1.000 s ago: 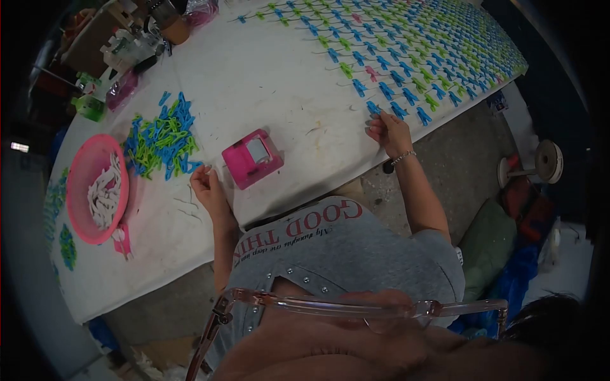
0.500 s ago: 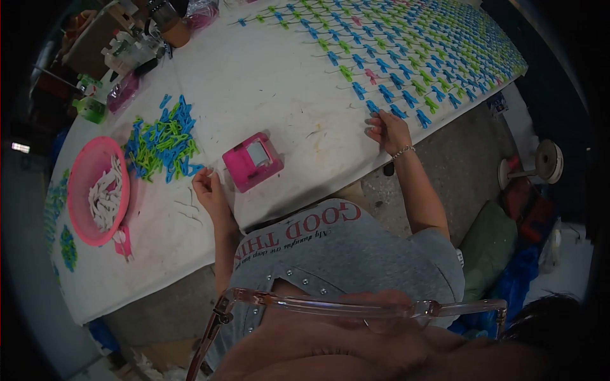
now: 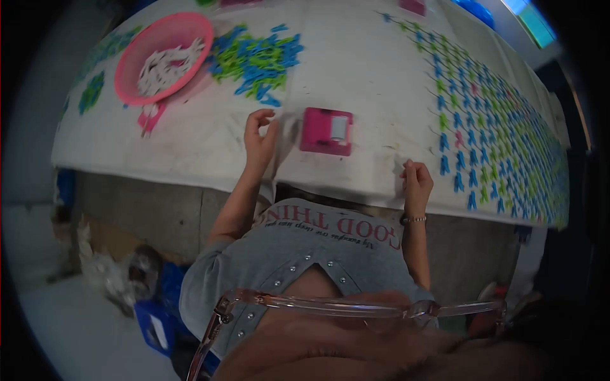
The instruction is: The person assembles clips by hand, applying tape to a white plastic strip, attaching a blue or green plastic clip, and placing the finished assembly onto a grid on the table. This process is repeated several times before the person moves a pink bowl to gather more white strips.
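Observation:
My left hand (image 3: 259, 141) is just above the white tabletop, below the pile of blue and green clothespins (image 3: 260, 60), its thumb and fingers loosely curled and apart, with nothing seen between them. Left of the rows of clothespins joined to thin wires (image 3: 473, 136), my right hand (image 3: 417, 184) is near the front edge. Its fingers are drawn together; whatever they may hold is too small to make out. Between the hands, farther back, sits a pink box (image 3: 315, 131) with a pale rectangular panel.
A pink basin (image 3: 125, 79) with white pieces stands at the left, a pink-handled tool (image 3: 150, 117) below it. Farther left lies a small clothespin cluster (image 3: 92, 93). The white-covered table's (image 3: 210, 152) front edge runs before my body. A blue container (image 3: 154, 327) is on the floor.
The view has swung rightward. My right hand has left the nearest blue clothespins and come back toward my body. My left hand is a little farther from the pile.

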Available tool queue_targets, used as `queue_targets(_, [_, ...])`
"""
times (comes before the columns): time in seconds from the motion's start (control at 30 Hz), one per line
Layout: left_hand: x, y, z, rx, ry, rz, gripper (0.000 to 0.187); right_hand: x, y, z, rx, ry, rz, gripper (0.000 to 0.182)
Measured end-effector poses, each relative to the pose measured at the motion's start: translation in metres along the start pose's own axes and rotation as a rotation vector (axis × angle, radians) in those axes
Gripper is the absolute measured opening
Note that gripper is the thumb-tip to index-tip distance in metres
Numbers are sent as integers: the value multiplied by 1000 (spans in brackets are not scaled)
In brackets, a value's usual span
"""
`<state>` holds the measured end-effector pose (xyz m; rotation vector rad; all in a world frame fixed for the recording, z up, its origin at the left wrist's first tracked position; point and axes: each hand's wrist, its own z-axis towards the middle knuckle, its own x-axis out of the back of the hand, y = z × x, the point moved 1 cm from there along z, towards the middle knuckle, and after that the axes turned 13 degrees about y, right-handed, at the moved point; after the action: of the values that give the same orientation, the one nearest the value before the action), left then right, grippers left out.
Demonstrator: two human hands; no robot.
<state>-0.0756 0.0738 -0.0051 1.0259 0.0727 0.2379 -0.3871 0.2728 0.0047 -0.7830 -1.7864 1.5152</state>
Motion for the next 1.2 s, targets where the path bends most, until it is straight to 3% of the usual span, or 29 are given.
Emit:
queue_targets(0.07, [26, -1, 15, -12, 71, 108, 20, -28, 5, -10, 256, -67, -8, 23])
queue_targets(0.2, [82, -15, 40, 81, 215, 234, 19, -68, 2, -40, 313, -334, -90, 17])
queue_targets(0.27, [109, -21, 43, 130, 238, 322, 20, -82, 2, -50, 508, -445, -183, 12])
queue_targets(0.33, [127, -28, 41, 313, 67, 498, 23, -89, 5, -52, 495, -499, -202, 11])
queue_targets(0.4, [129, -30, 36, 279, -1, 550, 29, -91, 11, -52, 595, -480, -221, 10])
queue_targets(0.47, [125, -28, 33, 251, -82, 600, 36, -89, 9, -51, 608, -482, -225, 9])
queue_targets(0.53, [115, -12, 35, -106, -293, 686, 53, -88, 9, -52, 621, -473, -231, 8])
queue_targets(0.63, [112, -19, 31, -189, -390, 705, 68, -87, 7, -53, 635, -463, -256, 8])
queue_targets(0.87, [125, -21, 33, -165, -401, 599, 70, -88, 11, -51, 659, -485, -257, 8])
queue_targets(1.03, [125, -5, 33, -10, -431, 741, 65, -88, 12, -50, 635, -502, -275, 9])
queue_targets(1.17, [118, -6, 30, -131, -330, 741, 57, -87, 12, -49, 645, -507, -261, 9])
queue_targets(1.2, [115, 0, 32, -19, -339, 788, 51, -87, 12, -49, 649, -510, -261, 9])
